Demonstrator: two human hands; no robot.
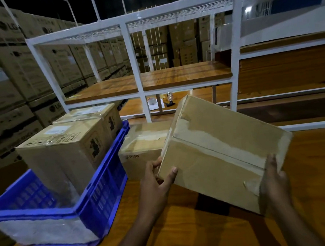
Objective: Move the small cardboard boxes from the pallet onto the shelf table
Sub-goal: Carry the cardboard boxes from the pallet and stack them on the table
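I hold a taped cardboard box tilted in the air above the wooden table top. My left hand grips its near left corner, thumb on the top face. My right hand grips its near right edge. Behind the left corner, a smaller box with a printed logo stands on the table. Two more boxes, a near box and a far box, stand in a blue plastic crate at the left.
A white metal shelf frame with a wooden shelf board rises behind the table. Small items, among them a bottle, lie on the lower level. Tall stacks of large cartons fill the left and the background.
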